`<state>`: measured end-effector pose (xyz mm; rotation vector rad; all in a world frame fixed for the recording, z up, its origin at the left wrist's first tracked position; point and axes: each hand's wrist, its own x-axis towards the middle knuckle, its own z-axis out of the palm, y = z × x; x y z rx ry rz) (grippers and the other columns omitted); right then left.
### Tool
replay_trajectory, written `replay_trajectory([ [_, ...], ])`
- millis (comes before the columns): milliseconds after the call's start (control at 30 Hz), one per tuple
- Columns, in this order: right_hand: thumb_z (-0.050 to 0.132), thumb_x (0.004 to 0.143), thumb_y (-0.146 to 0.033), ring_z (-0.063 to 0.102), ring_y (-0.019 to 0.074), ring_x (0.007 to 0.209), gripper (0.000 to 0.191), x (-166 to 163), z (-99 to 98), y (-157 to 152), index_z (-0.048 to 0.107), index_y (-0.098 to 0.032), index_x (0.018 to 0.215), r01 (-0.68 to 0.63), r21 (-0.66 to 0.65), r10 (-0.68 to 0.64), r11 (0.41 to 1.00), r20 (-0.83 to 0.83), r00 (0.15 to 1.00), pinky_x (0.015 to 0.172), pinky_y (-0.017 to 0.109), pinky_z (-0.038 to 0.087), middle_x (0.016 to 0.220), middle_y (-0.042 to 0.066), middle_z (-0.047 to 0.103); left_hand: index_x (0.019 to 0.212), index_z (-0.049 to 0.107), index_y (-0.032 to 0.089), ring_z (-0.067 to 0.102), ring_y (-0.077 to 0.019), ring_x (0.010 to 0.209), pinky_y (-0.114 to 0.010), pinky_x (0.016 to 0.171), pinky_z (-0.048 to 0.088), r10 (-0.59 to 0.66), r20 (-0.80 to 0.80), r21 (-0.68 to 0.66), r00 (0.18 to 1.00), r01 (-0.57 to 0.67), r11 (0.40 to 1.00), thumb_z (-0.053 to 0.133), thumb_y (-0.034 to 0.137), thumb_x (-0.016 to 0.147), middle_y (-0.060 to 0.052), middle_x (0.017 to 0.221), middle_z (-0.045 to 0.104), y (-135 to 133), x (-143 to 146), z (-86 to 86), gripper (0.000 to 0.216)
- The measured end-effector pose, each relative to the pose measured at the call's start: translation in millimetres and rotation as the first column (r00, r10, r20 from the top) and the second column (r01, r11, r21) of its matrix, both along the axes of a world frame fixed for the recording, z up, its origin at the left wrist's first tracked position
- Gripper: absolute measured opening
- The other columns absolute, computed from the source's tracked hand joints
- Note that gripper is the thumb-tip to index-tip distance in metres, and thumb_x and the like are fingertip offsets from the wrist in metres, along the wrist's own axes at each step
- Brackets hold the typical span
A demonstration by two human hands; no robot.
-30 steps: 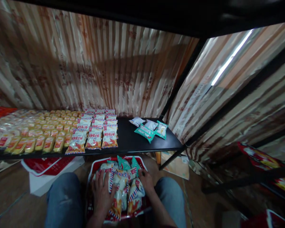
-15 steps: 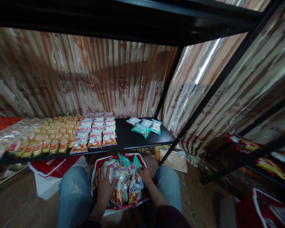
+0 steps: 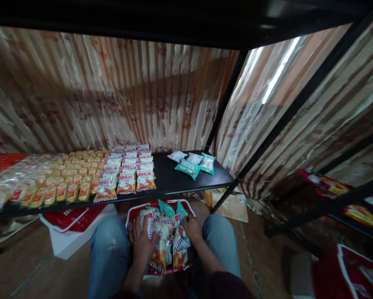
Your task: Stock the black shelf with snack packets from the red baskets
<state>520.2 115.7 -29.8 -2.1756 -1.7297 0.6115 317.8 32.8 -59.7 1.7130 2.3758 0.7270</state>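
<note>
Between my knees stands a red basket with a white rim [image 3: 191, 207], filled with snack packets [image 3: 163, 232] in white and orange with striped edges, plus some green ones. My left hand [image 3: 142, 243] lies over the left side of the heap, its fingers spread on a striped snack packet [image 3: 149, 220]. At the basket's right side, my right hand [image 3: 192, 229] has its fingers curled at a blue-and-white striped snack packet [image 3: 180, 240]; the fingertips are partly hidden.
On the black shelf [image 3: 164, 166] ahead stand rows of striped packets [image 3: 127, 178] and yellow wrapped cakes [image 3: 62, 191]. Several loose green and white packets [image 3: 188, 167] lie at its right end. A shelf post [image 3: 226, 195] rises right. Another red basket [image 3: 71, 218] sits under the shelf.
The view has shifted slightly, and my left knee appears farther right. Both hands keep nearly the same places over the basket. The packets on the shelf have not changed.
</note>
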Motion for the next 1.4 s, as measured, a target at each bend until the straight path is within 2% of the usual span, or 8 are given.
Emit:
replay_trajectory([
  [300,0.038,0.091,-0.038,0.059,0.026,0.112,0.046,3,4.4,14,0.064,-0.009,0.115,-0.056,0.076,0.064,0.996,-0.109,0.992,0.099,0.033,0.041,0.115,0.017,0.065,0.137,0.044,0.007,0.032,-0.0317,0.137,-0.051,0.109,0.033,0.006,0.041,0.219,0.999,-0.015,0.976,0.042,0.038,0.088,-0.021,0.144,0.041,0,7,-4.1,0.058],
  [533,0.041,0.091,-0.037,0.049,0.0274,0.126,0.04,-3,-15.0,11,0.066,-0.019,0.116,-0.083,0.03,0.078,0.996,0.137,0.988,0.105,0.04,0.037,0.132,0.012,0.056,0.135,0.05,0.013,0.035,-0.0317,0.135,-0.052,0.108,0.033,-0.016,-0.028,0.225,0.999,0.022,0.974,0.045,0.032,0.085,-0.016,0.145,0.042,6,15,-22.4,0.053],
  [767,0.035,0.09,-0.04,0.057,0.0265,0.117,0.044,6,-31.2,22,0.07,-0.02,0.107,-0.069,0.029,0.068,0.997,0.024,0.997,0.1,0.038,0.042,0.124,0.013,0.062,0.137,0.047,0.021,0.034,-0.0318,0.137,-0.051,0.106,0.039,-0.038,0.008,0.241,0.999,0.035,0.97,0.051,0.032,0.083,-0.013,0.147,0.04,6,10,-37.0,0.056],
  [933,0.029,0.088,-0.046,0.058,0.0281,0.116,0.055,8,-27.9,24,0.07,-0.013,0.104,-0.065,0.107,0.078,0.992,-0.131,0.988,0.101,0.039,0.042,0.121,0.017,0.063,0.141,0.036,0.015,0.029,-0.0299,0.14,-0.052,0.109,0.034,0.031,0.141,0.288,0.99,-0.071,0.955,0.044,0.027,0.087,-0.017,0.147,0.036,0,15,-17.2,0.056],
  [1033,0.033,0.085,-0.05,0.055,0.0297,0.117,0.057,6,-19.1,18,0.07,-0.009,0.099,-0.025,0.244,0.069,0.969,-0.171,0.983,0.104,0.041,0.039,0.122,0.02,0.061,0.137,0.04,0.017,0.028,-0.0295,0.14,-0.052,0.11,0.033,0.039,0.189,0.274,0.981,-0.091,0.957,0.048,0.025,0.086,-0.016,0.147,0.035,-3,13,0.9,0.053],
  [1167,0.036,0.084,-0.053,0.058,0.0278,0.112,0.056,6,-8.8,3,0.069,-0.011,0.1,-0.013,0.307,0.095,0.952,-0.255,0.962,0.1,0.04,0.041,0.114,0.017,0.066,0.133,0.044,0.013,0.03,-0.0275,0.139,-0.049,0.113,0.029,0.025,0.203,0.28,0.979,-0.082,0.956,0.044,0.022,0.086,-0.016,0.14,0.043,-7,12,22.9,0.047],
  [1267,0.038,0.085,-0.053,0.06,0.0256,0.106,0.052,4,-6.7,-6,0.069,-0.015,0.101,0.004,0.267,0.078,0.964,-0.296,0.952,0.096,0.039,0.043,0.109,0.014,0.068,0.134,0.042,0.011,0.019,-0.0309,0.143,-0.051,0.115,0.023,0.017,0.223,0.189,0.975,-0.061,0.98,0.048,0.022,0.083,-0.017,0.145,0.036,-11,17,34.3,0.052],
  [1400,0.038,0.086,-0.053,0.059,0.0246,0.106,0.051,0,-9.2,-11,0.071,-0.015,0.094,-0.086,0.291,0.168,0.953,-0.272,0.948,0.099,0.039,0.04,0.106,0.014,0.069,0.14,0.034,0.012,0.012,-0.0338,0.144,-0.052,0.115,0.02,0.127,0.281,0.033,0.951,-0.142,0.989,0.053,0.026,0.081,-0.019,0.151,0.024,-11,19,40.0,0.063],
])
